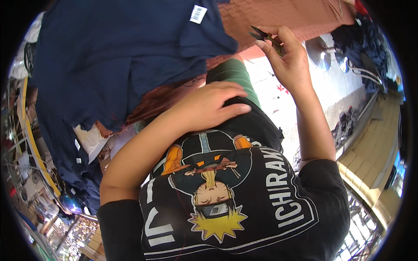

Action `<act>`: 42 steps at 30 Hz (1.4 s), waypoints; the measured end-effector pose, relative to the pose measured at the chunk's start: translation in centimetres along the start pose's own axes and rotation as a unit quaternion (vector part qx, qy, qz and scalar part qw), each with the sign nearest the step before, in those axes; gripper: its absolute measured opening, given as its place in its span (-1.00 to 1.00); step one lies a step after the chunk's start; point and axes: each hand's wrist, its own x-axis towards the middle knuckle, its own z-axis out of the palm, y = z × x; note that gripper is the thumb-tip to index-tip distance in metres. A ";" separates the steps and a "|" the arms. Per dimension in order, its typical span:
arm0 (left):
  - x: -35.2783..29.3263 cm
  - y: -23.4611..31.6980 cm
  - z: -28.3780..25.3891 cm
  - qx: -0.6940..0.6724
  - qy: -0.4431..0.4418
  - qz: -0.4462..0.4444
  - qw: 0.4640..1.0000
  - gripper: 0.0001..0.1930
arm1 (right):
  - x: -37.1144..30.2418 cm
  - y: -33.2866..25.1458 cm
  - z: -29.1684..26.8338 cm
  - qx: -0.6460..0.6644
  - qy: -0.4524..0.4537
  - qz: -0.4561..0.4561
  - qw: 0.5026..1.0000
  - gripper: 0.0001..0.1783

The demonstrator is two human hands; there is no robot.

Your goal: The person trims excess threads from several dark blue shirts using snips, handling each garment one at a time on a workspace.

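My right hand (291, 58) is raised at the upper right, its thumb and fingers wrapped round a pair of small thread snips (265, 36). The dark blades point left and stand apart. Lower down, my left hand (217, 102) lies flat over the hem of my black shirt at my waist, its fingers stretched out and nothing seen in them. Beyond it, a dark navy garment (130, 48) with a white barcode tag (198, 14) spreads over a reddish-brown cloth (278, 15). The edge of that garment is nearest to my left hand; the snips are to its right.
Navy fabric (65, 152) with small white tags hangs down at the left. A green-covered leg (233, 71) shows below the cloth. At the right are a round metal fan-like object (320, 54), more dark clothes (363, 52) and a wooden bench (370, 152).
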 end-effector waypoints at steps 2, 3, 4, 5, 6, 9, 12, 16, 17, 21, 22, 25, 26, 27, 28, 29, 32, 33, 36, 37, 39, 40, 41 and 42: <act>2.7 -1.2 2.3 -0.059 -0.110 -0.003 0.992 -0.46 | -1.5 0.8 -0.8 -0.019 0.014 0.022 0.999 -0.73; 4.0 -1.6 2.9 -0.090 -0.182 -0.028 0.979 -0.41 | -2.3 1.0 -1.2 -0.027 0.019 0.032 0.999 -0.73; 4.9 -1.4 3.1 -0.117 -0.255 -0.054 0.958 -0.35 | -2.8 1.1 -1.6 -0.021 0.025 0.047 0.998 -0.73; 5.2 -1.1 3.1 -0.081 -0.288 -0.045 0.953 -0.30 | -3.4 1.1 -2.0 -0.014 0.030 0.060 0.998 -0.73; 5.4 -0.7 2.8 -0.045 -0.318 -0.037 0.946 -0.25 | -3.8 1.1 -2.3 -0.006 0.034 0.073 0.997 -0.73; 5.3 -0.2 2.8 0.015 -0.363 -0.031 0.931 -0.18 | -4.7 1.8 -3.0 -0.019 0.051 0.069 0.996 -0.75; 5.0 0.2 2.6 0.033 -0.357 -0.028 0.933 -0.22 | -4.8 1.7 -3.2 -0.020 0.064 0.067 0.995 -0.76; 4.8 0.1 2.8 0.047 -0.348 -0.010 0.936 -0.26 | -4.5 1.0 -3.1 -0.017 0.065 0.056 0.996 -0.76; 4.8 0.2 2.8 0.051 -0.345 -0.008 0.937 -0.26 | -4.4 0.9 -3.0 -0.021 0.062 0.061 0.996 -0.76; 4.8 0.4 2.8 0.051 -0.346 -0.017 0.937 -0.26 | -4.3 0.5 -3.0 -0.026 0.057 0.045 0.997 -0.77; 4.8 0.2 2.8 0.049 -0.347 -0.018 0.936 -0.26 | -4.2 0.5 -2.9 -0.027 0.051 0.059 0.997 -0.77; 4.6 0.6 2.7 0.033 -0.326 -0.036 0.944 -0.24 | -3.6 0.3 -2.8 -0.025 0.030 0.065 0.997 -0.76; 4.2 0.9 2.3 0.029 -0.313 -0.047 0.948 -0.23 | -3.3 0.3 -3.0 -0.021 0.022 0.046 0.998 -0.76; 3.7 0.9 1.8 0.025 -0.286 -0.035 0.957 -0.23 | -2.9 0.3 -3.2 -0.017 0.012 0.026 0.999 -0.76; 3.1 0.7 1.3 0.023 -0.257 -0.024 0.966 -0.22 | -2.2 -0.1 -3.4 -0.030 -0.012 0.008 0.999 -0.73; 2.5 0.5 0.9 0.021 -0.227 -0.014 0.973 -0.21 | -1.3 -0.7 -3.6 -0.036 -0.051 -0.018 0.998 -0.72; -0.1 0.1 -3.8 -0.010 -0.040 0.024 0.999 -0.65 | 1.0 -1.3 -3.2 -0.065 -0.145 -0.126 0.979 -0.63; -0.8 0.1 -5.4 -0.047 -0.008 0.014 0.999 -0.74 | 1.4 -1.3 -2.1 -0.039 -0.156 -0.150 0.976 -0.64; -2.5 -0.6 -8.5 0.018 0.221 0.003 0.975 -0.85 | 2.9 -1.2 0.9 -0.071 -0.206 -0.186 0.958 -0.65; -2.8 -1.1 -9.3 0.087 0.248 0.001 0.965 -0.79 | 3.5 -0.1 2.4 -0.091 -0.204 -0.219 0.950 -0.63; -2.9 -2.5 -9.7 0.266 0.283 0.004 0.922 -0.68 | 4.9 0.8 3.6 -0.067 -0.185 -0.241 0.950 -0.68; -2.9 -3.1 -9.5 0.308 0.296 -0.010 0.904 -0.65 | 5.4 1.0 3.8 -0.022 -0.169 -0.229 0.958 -0.75; -2.8 -3.6 -9.4 0.350 0.308 -0.023 0.884 -0.62 | 5.9 1.0 3.8 0.022 -0.153 -0.216 0.964 -0.81; -2.7 -3.9 -9.5 0.391 0.319 -0.035 0.863 -0.59 | 5.9 0.9 3.4 0.117 -0.157 -0.125 0.973 -0.84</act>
